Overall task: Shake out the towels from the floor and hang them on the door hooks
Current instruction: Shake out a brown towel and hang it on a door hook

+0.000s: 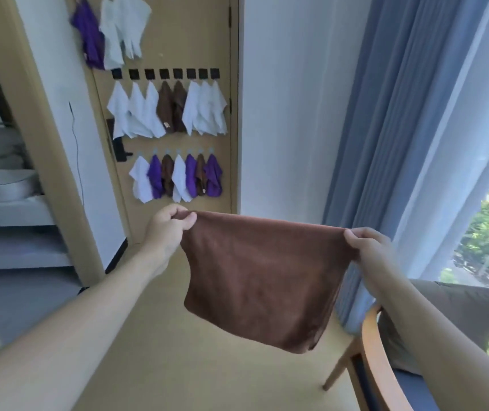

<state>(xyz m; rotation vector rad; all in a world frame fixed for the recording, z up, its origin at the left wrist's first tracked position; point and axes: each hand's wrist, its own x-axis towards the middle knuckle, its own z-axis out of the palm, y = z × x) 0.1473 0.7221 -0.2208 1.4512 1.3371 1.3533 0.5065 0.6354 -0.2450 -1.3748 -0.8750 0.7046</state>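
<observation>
A brown towel (264,277) hangs spread out in front of me, well above the floor. My left hand (169,226) pinches its upper left corner and my right hand (367,244) pinches its upper right corner. Ahead stands the tan door (196,40) with rows of hooks. A row of black hooks (164,74) carries white and brown towels (166,111). A lower row (178,179) holds white, purple and brown towels. At the door's top hang a purple towel and white ones (110,34).
A wooden chair (370,360) with a grey-brown cushion (456,315) stands at my lower right. Blue curtains (391,114) and a window run along the right. Left of the door, an opening shows a counter with a basin (3,185). The floor (178,366) is tan.
</observation>
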